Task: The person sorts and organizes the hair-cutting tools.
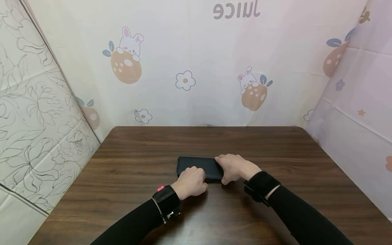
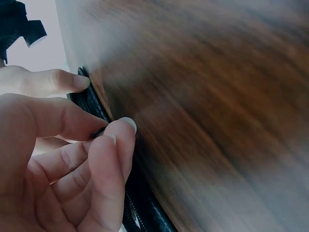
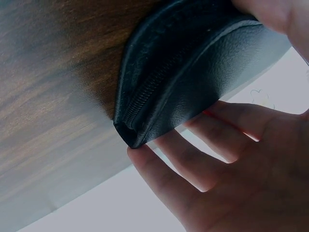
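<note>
A black leather-look zip wallet lies on the brown wooden table, its long side facing me. At its near edge my left hand has its fingers curled. In the left wrist view, thumb and forefinger pinch a small dark tab, the zipper pull, most of it hidden by the fingertips. My right hand grips the wallet's right end, thumb at the near side and fingers along the far side. The right wrist view shows the zipper teeth running between the wallet's two edges, down to the corner by a fingertip.
The wooden table extends around the wallet on all sides. A white curtain printed with rabbits and strawberries hangs behind it, with more cloth at the right. A flower-patterned panel stands along the left. Both wrists wear black straps.
</note>
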`<state>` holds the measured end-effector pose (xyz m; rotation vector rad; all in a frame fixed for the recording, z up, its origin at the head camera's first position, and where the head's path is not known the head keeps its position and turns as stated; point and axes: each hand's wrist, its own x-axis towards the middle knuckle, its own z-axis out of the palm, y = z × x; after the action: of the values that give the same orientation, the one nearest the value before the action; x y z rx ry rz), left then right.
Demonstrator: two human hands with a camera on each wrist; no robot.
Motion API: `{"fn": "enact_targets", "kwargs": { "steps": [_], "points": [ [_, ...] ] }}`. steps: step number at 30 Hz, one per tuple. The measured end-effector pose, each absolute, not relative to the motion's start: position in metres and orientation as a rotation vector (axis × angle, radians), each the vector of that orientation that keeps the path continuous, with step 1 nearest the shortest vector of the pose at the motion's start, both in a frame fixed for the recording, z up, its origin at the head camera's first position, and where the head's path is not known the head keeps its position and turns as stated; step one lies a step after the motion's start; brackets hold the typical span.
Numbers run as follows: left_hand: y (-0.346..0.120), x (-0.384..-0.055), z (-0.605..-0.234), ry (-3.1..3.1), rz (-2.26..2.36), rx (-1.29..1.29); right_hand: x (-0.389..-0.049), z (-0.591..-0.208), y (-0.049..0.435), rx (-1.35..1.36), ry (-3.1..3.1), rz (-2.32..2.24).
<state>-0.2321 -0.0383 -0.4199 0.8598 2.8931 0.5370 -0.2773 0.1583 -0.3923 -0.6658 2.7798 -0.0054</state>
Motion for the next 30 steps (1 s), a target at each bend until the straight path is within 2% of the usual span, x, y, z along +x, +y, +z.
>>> {"fn": "enact_targets", "kwargs": {
  "steps": [30],
  "points": [
    [-0.0393,-0.232,-0.4186,2.921,0.495,0.834,-0.2769,-0.3912,0.1586,-0.662,2.784,-0.022]
  ]
}}
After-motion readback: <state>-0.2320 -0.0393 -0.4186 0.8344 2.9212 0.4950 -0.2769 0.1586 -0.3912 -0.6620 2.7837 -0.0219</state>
